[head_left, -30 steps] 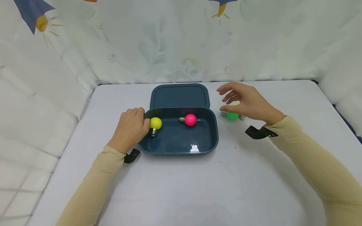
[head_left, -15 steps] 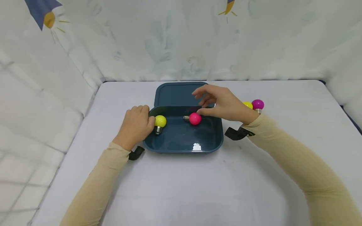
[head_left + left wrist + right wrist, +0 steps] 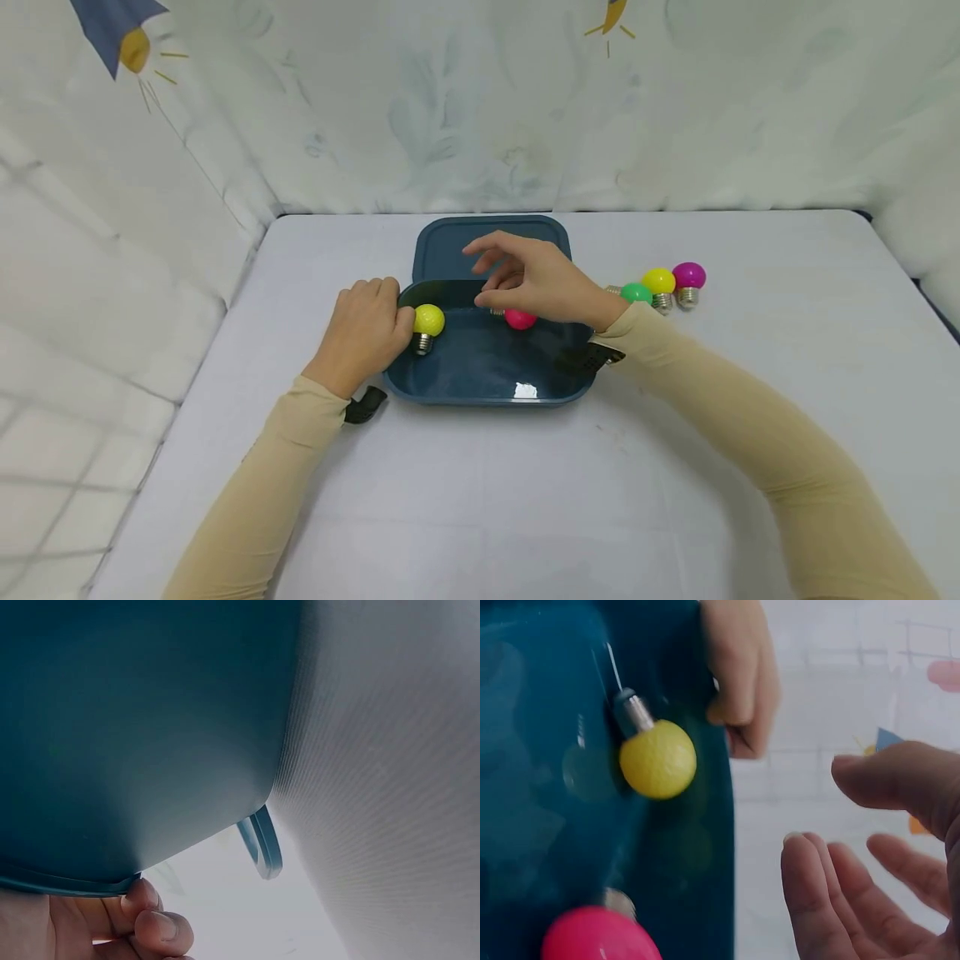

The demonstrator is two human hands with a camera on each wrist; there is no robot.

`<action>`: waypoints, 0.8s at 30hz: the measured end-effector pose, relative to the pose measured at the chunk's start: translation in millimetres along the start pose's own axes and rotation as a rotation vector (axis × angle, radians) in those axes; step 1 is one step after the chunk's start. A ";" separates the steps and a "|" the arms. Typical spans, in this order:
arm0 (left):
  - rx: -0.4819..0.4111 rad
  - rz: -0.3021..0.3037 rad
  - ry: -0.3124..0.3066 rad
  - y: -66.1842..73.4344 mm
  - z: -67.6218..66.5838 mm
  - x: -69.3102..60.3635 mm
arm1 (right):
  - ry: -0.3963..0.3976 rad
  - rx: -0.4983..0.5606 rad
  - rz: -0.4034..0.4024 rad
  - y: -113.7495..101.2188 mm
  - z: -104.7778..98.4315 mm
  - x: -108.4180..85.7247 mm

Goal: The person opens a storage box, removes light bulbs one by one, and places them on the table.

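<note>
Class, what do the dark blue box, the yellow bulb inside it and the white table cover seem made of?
Dark blue box: probably plastic, smooth and glossy; a sharp highlight shows inside it.
Yellow bulb: glass or plastic, cannot tell; its globe looks finely dimpled.
Its screw base: likely metal, shiny; silvery and threaded.
White table cover: perhaps fabric, matte; faint creases show.

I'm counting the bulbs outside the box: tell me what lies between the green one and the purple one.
A yellow bulb lies between the green bulb and the purple bulb, as the head view shows.
</note>
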State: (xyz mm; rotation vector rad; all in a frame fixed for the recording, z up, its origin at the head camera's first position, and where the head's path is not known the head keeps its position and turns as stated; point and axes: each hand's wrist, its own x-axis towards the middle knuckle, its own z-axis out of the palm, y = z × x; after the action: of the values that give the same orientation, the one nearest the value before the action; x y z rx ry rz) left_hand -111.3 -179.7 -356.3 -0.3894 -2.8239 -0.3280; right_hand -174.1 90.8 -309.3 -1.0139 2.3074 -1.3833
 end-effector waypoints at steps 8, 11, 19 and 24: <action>0.008 0.012 -0.001 -0.1 -0.1 -0.9 | -0.049 0.023 0.108 1.7 21.8 10.6; 0.007 0.014 0.000 0.3 0.0 -0.7 | -0.068 0.039 0.132 4.4 26.5 13.8; 0.007 0.004 -0.011 0.9 -0.3 -0.1 | -0.125 0.131 0.205 5.3 36.6 19.0; 0.000 -0.003 -0.012 1.2 -0.9 -0.9 | -0.177 0.159 0.249 2.2 44.6 21.5</action>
State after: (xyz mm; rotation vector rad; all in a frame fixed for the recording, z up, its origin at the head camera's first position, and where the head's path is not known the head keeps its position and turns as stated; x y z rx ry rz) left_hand -109.9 -179.0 -355.4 -0.3880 -2.8365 -0.3268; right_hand -166.2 47.1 -331.3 -0.7410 2.0770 -1.2965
